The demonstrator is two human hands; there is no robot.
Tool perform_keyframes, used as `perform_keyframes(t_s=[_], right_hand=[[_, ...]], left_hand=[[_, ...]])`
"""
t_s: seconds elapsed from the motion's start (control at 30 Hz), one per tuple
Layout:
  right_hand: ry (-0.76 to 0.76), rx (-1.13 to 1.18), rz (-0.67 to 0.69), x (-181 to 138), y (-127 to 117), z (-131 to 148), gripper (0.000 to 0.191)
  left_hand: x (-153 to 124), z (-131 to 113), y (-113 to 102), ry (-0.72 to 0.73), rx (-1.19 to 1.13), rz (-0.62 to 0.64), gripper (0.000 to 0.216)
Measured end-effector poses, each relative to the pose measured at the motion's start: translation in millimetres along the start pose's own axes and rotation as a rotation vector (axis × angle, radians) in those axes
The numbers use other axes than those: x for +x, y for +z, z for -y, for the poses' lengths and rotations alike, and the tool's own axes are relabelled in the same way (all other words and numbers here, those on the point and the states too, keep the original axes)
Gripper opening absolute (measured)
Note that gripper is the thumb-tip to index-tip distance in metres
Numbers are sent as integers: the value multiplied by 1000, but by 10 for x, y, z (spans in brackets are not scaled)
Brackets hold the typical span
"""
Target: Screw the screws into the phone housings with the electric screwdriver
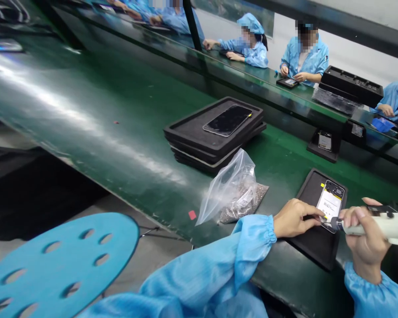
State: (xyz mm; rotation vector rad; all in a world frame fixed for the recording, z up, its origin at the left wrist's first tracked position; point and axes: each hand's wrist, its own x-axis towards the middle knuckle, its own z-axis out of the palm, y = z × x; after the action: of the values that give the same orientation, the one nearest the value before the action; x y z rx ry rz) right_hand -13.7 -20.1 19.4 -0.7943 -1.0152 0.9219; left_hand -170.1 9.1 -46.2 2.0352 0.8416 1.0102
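Note:
My right hand [366, 232] is wrapped round a white electric screwdriver [381, 226], held nearly level. Its dark tip meets the lower end of an opened phone [331, 198], whose white battery and dark inner parts show. At the phone's lower left edge, the thumb and forefinger of my left hand [295, 217] close together and grip it. Under the phone lies a black foam tray [307, 187] on the green bench. Left of this hand sits a clear zip bag [243, 198] full of tiny screws, its top standing up.
Several stacked black trays [185, 128] carry a dark-screened phone [228, 120] farther back. Another opened phone [325, 140] rests in a tray beneath the raised shelf. A blue stool [69, 260] stands at lower left. Co-workers in blue sit across the bench.

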Motion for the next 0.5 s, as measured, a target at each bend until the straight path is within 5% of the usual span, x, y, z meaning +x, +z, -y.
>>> perform_keyframes(t_s=[0.5], right_hand=[[-27, -26, 115, -3, 47, -115, 23]], left_hand=[[-5, 24, 5, 8, -51, 57, 26]])
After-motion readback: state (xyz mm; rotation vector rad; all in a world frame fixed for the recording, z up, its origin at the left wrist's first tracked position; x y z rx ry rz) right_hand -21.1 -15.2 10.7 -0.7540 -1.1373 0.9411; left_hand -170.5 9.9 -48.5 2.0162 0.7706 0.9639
